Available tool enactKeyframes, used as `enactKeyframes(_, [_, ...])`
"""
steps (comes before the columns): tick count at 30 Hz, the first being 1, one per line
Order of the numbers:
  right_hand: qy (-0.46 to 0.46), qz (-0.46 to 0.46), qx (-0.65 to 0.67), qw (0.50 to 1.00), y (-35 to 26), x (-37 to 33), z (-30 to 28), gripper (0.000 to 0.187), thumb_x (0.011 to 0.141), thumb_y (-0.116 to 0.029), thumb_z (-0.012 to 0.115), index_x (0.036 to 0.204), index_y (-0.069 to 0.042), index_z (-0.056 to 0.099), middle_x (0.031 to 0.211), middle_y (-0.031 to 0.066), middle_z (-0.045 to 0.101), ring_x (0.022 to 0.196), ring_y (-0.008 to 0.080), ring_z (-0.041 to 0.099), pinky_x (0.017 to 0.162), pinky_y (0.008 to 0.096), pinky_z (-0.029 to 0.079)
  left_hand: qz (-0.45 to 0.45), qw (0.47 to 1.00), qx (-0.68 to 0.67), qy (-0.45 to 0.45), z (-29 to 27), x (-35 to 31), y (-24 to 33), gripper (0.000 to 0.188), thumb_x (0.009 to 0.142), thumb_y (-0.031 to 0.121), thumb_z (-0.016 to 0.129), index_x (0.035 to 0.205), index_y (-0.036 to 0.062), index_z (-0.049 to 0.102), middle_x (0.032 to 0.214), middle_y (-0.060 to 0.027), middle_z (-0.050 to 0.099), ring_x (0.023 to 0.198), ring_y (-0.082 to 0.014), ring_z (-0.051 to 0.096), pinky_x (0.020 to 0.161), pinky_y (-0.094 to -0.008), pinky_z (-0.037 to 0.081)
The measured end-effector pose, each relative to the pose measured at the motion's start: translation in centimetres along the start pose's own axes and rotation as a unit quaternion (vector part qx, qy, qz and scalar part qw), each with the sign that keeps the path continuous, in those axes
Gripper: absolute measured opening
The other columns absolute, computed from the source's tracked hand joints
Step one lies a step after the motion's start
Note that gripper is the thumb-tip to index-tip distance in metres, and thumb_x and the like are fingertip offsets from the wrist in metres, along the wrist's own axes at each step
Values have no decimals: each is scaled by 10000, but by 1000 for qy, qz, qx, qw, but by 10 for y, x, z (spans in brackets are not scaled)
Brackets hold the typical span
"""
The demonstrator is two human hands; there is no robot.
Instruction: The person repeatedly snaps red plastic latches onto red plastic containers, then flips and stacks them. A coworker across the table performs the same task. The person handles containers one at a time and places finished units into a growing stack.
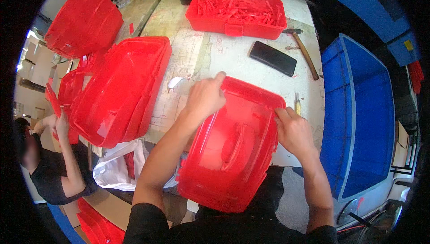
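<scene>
A translucent-looking red plastic box lid (210, 154) tilts over the near edge of the table, its far end on or just above the top. A long raised shape runs along its middle. My left hand (207, 97) holds its far left corner, thumb and fingers closed on the rim. On the right side, my right hand (295, 132) grips the edge near the far right corner. Close to that hand lies a small yellow-handled tool (297, 105). A black phone (273, 59) and a wooden-handled hammer (305, 55) lie beyond the lid.
A red bin (255, 30) full of red plastic strips stands at the back. Stacked red trays (121, 91) and a taller red stack (85, 20) fill the left. A white bag (118, 168) hangs below; a large blue tub (367, 123) stands right. A co-worker (58, 172) handles red parts.
</scene>
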State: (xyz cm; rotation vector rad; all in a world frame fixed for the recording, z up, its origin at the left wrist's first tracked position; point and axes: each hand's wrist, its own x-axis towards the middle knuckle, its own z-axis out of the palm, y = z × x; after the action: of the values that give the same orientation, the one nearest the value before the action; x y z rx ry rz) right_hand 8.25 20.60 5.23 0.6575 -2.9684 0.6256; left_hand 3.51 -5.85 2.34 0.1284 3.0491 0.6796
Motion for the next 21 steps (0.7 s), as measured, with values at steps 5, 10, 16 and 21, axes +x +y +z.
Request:
enactKeyframes(5, [-36, 204, 703, 680, 14, 11, -16, 264, 1075, -221, 394, 1129, -24, 562, 680, 18, 490, 506, 87, 404, 453, 224, 347, -32, 996, 63, -45, -12, -12, -7, 370, 851, 115, 603, 1211, 28, 593, 1015, -262, 672, 934, -441, 657, 837, -511, 517])
enactKeyframes(10, [-90, 203, 788, 575, 12, 11, -22, 316, 1060, -292, 443, 1175, -26, 571, 615, 7, 441, 485, 66, 382, 414, 223, 313, 225, 970, 16, 92, -6, -1, 5, 395, 859, 162, 658, 1205, -17, 593, 1228, -220, 610, 1180, -359, 561, 1013, -430, 439])
enactKeyframes(16, [-65, 55, 268, 960, 3, 31, -5, 295, 1002, -317, 549, 933, -51, 655, 659, 44, 595, 485, 161, 534, 465, 315, 459, 227, 964, -39, -134, 10, 35, 12, 330, 833, 193, 686, 1115, 28, 637, 1034, -224, 673, 1019, -401, 636, 858, -482, 508])
enactKeyframes(21, [-53, -84, -161, 982, -6, 39, 19, 242, 909, -295, 651, 801, -82, 612, 706, 98, 645, 645, 256, 679, 546, 387, 540, 260, 952, -15, -164, 15, 40, 6, 263, 793, 221, 708, 967, 30, 659, 878, -241, 685, 885, -422, 664, 774, -502, 530])
